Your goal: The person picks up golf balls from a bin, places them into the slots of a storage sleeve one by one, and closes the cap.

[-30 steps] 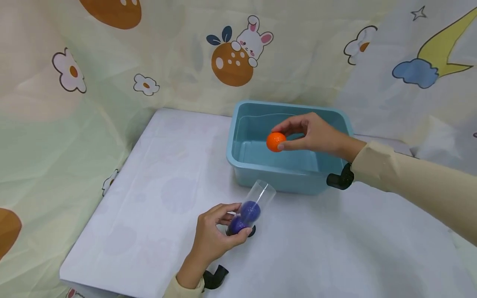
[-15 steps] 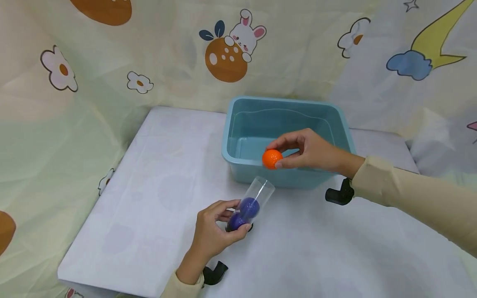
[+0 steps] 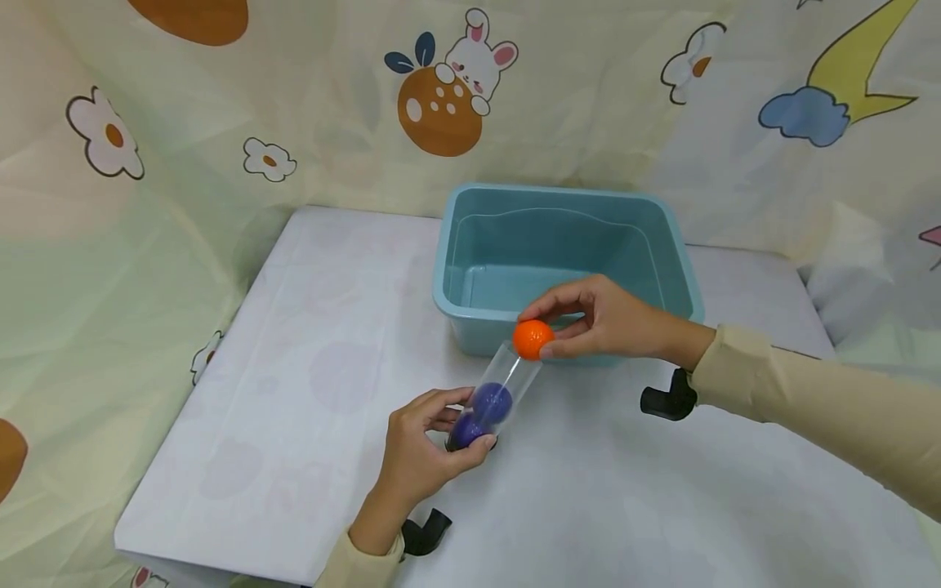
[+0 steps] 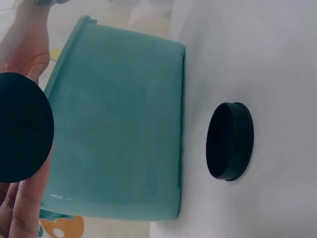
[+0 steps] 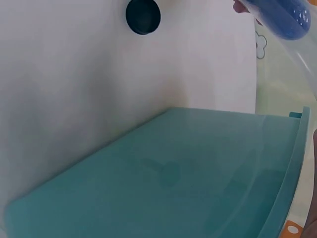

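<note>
While your right hand (image 3: 617, 320) pinches the orange ball (image 3: 532, 339) between thumb and fingers (image 3: 547, 351), it has carried it out from over the tub (image 3: 680, 253) and down to the open mouth of the tube (image 3: 507, 382). A second ago the ball hung above the tub's inside; half a second ago it was at the tub's near rim; now it touches, or all but touches, the tube's lip, just in front of the tub's near wall. That puts the ball lined up with the opening, though it is not inside yet.

Your left hand (image 3: 421, 457) has kept its place, thumb and fingers curled round the lower end of the tube, which leans up and away toward the tub from a spot near the middle of the surface (image 3: 294, 367). Two blue balls (image 3: 491, 402) already sit in the tube, one above the other.

A black cap (image 4: 230, 141) lies loose on the surface just in front of the tub, as the left wrist view shows. Behind the surface hangs a cartoon-printed cloth (image 3: 441, 106).
</note>
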A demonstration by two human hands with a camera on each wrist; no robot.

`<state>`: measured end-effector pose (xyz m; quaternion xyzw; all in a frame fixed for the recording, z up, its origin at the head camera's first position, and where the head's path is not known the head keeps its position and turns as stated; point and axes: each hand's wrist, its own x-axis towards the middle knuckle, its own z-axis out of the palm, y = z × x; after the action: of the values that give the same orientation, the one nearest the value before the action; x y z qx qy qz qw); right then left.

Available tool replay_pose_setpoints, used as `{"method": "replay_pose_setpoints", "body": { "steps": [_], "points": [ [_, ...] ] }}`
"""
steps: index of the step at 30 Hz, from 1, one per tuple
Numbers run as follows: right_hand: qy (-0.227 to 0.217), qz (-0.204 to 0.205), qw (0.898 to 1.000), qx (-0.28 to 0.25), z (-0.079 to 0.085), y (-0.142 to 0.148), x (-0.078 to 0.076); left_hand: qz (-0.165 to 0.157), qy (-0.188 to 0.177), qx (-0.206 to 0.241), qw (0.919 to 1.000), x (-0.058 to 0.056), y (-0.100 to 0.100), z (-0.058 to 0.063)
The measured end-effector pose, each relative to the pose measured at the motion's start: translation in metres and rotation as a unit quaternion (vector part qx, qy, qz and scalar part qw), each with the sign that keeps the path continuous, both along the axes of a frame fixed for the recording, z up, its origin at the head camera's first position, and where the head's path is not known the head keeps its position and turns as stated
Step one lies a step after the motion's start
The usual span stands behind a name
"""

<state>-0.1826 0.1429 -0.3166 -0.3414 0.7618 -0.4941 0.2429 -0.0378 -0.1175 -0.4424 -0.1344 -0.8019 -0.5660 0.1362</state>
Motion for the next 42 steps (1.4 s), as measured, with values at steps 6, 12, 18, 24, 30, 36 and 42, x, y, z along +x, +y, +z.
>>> {"method": "replay_pose_setpoints", "body": {
  "steps": [6,12,18,24,30,36,42],
  "points": [
    [0.014,0.014,1.000,-0.006,-0.002,0.000,0.001,-0.003,0.003,-0.003,1.0000,0.000,0.000,0.001],
    [0.018,0.019,1.000,0.003,-0.002,-0.001,0.002,-0.004,0.005,-0.004,1.0000,-0.001,0.001,0.002],
    [0.017,0.019,1.000,0.003,-0.004,-0.001,0.005,-0.005,0.010,-0.005,0.9999,-0.001,0.002,-0.001],
    [-0.001,0.024,1.000,-0.015,-0.008,0.001,0.009,-0.007,0.006,-0.005,0.9999,-0.001,0.004,-0.002],
    [0.010,0.015,0.999,-0.046,-0.014,0.003,0.014,-0.001,0.011,0.000,0.9999,0.001,0.005,-0.004],
    [0.037,-0.012,0.994,-0.106,-0.027,0.011,0.030,0.011,0.021,0.006,0.9997,0.000,0.004,-0.005],
    [0.025,-0.041,0.989,-0.140,-0.057,0.018,0.046,0.023,0.021,0.018,0.9994,-0.003,0.001,-0.007]
  ]
}}
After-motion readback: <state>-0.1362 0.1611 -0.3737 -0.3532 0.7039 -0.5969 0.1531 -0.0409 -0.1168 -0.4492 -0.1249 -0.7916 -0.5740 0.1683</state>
